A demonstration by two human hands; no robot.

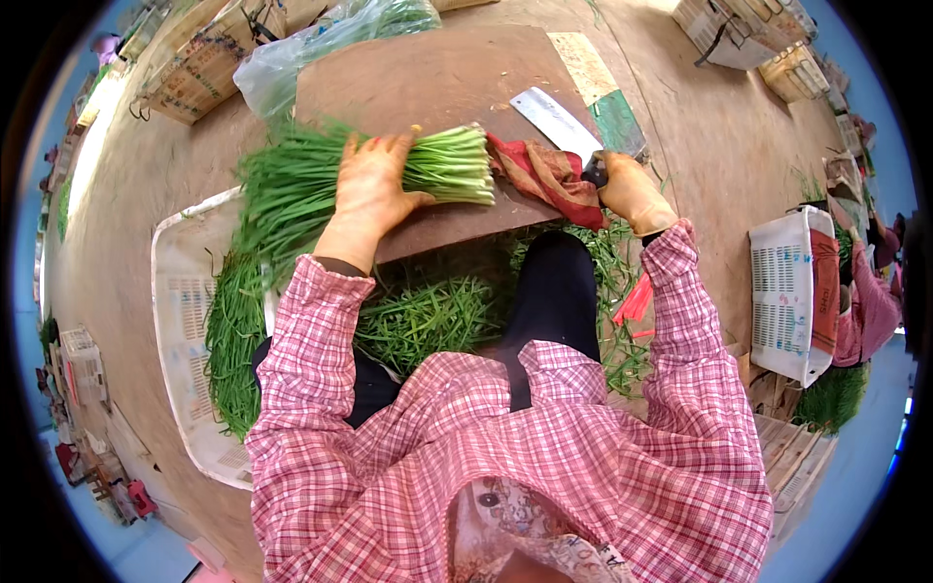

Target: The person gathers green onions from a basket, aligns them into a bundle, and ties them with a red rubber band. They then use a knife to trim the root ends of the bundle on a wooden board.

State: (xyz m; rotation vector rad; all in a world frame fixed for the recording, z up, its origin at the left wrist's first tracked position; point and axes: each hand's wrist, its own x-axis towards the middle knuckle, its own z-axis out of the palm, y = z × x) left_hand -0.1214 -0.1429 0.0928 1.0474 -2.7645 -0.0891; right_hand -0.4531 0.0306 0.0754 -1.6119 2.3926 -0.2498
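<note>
A thick bundle of green garlic chives point(444, 164) lies across a brown board point(437, 80), its pale cut ends facing right. My left hand point(375, 182), in a rubber glove, grips the bundle from above with the thumb along its near side. In my right hand point(634, 189), also gloved, is the black handle of a cleaver point(557, 124). The wide metal blade points up and left over the board's right part. Between the stem ends and the knife handle lies a crumpled red and tan cloth point(550, 178), hanging over the board's near edge.
A white plastic crate point(182, 306) with loose chives stands at my left. Cut leaves point(430, 321) are heaped below the board. A clear plastic bag point(313, 58) of greens sits behind it. Red strips point(634, 300) lie right of my knee. Another person point(867, 299) is beside a white crate point(780, 291).
</note>
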